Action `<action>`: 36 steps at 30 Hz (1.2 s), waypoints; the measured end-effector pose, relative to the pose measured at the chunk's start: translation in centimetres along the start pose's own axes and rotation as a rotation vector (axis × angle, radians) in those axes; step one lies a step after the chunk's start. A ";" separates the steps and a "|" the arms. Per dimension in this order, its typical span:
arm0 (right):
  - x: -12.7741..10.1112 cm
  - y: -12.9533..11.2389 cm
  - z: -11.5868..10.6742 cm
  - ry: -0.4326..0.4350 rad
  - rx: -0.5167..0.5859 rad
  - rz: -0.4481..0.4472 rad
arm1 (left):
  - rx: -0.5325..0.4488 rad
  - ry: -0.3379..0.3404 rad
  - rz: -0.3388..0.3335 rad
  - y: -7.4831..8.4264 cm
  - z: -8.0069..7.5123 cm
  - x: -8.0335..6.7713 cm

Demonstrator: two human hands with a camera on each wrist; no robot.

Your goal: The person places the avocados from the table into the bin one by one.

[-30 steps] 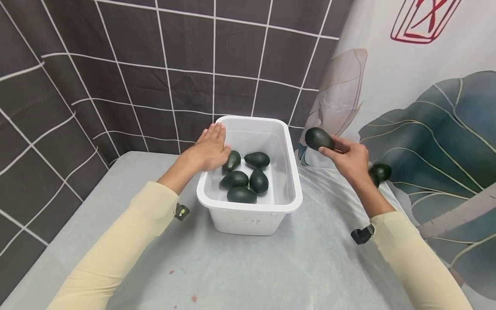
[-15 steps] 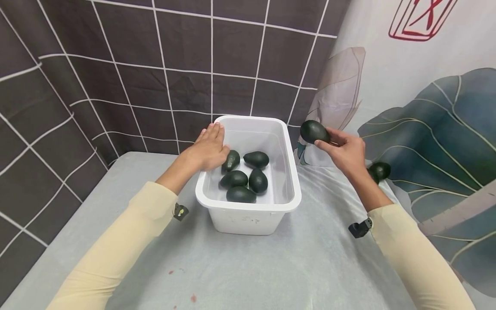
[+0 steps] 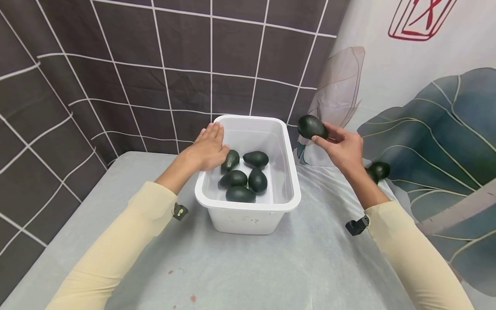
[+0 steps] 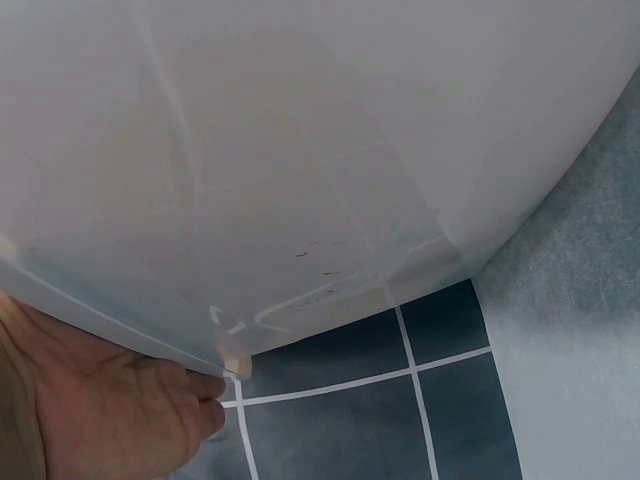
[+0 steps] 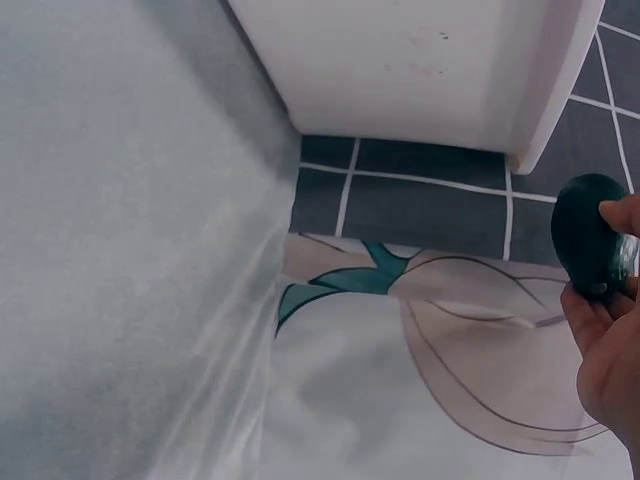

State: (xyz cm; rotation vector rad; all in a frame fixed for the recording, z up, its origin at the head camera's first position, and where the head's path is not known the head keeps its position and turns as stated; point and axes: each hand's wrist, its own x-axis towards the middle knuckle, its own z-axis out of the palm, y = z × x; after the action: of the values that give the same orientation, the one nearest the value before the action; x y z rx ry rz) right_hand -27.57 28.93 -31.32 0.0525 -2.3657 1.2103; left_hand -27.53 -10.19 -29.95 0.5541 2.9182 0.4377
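Observation:
My right hand (image 3: 345,148) pinches a dark green avocado (image 3: 311,126) between thumb and fingers, in the air to the right of a white plastic tub (image 3: 248,221). In the right wrist view the same avocado (image 5: 588,235) shows at the right edge, apart from the tub. Several avocados (image 3: 240,194) lie in the tub, mostly in its left and front part. My left hand (image 3: 207,148) lies over the tub's left rim with straight fingers. From below, the left wrist view has the hand (image 4: 120,410) against the tub's outer wall (image 4: 280,180).
Another avocado (image 3: 379,171) sits on the right, partly hidden behind my right forearm. The tub stands on a table with a pale grey-blue cloth (image 3: 248,271). Dark tiled-pattern fabric (image 3: 186,90) hangs behind and at the left, a leaf-printed sheet (image 3: 438,125) at the right.
My right hand has moved slightly left and up with the avocado, closer to the tub. The left hand stays on the rim, and the avocados inside have not moved.

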 end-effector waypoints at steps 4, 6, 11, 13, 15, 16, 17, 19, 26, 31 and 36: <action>0.3 -0.6 0.2 -0.007 0.038 -0.008 | -0.002 0.002 0.002 -0.1 0.0 0.0; 0.4 -1.0 0.2 -0.011 0.050 -0.007 | -0.002 0.004 0.001 -0.1 0.0 0.0; 0.6 -1.9 0.4 -0.010 0.059 0.001 | -0.004 0.007 0.001 -0.1 -0.1 0.0; 0.6 -2.2 0.5 -0.013 0.063 0.006 | -0.004 0.004 0.002 -0.1 -0.1 0.0; 0.7 -2.4 0.6 -0.018 0.075 0.003 | -0.004 0.002 0.003 -0.1 0.0 0.1; 0.7 -2.5 0.6 -0.019 0.083 0.001 | -0.006 0.001 0.003 -0.1 0.0 0.1; 0.7 -2.6 0.7 -0.017 0.089 -0.001 | -0.005 0.001 0.003 -0.1 0.0 0.1; 0.8 -2.8 0.8 -0.014 0.102 -0.004 | -0.007 0.001 0.003 0.0 0.1 0.1; 0.8 -3.2 1.0 -0.019 0.129 -0.013 | -0.009 -0.005 0.003 0.0 0.2 0.1; 0.8 -3.6 1.1 -0.030 0.144 -0.025 | -0.006 0.001 0.003 -0.1 0.1 0.1; 0.9 -4.0 1.6 -0.059 0.179 -0.050 | -0.009 -0.001 0.001 -0.2 0.1 0.1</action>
State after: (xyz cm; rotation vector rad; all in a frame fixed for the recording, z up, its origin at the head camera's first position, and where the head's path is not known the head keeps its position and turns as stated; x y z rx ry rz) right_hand -28.04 25.45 -28.75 0.2073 -2.2850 1.4109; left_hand -27.72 -10.33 -30.12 0.5537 2.9141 0.4504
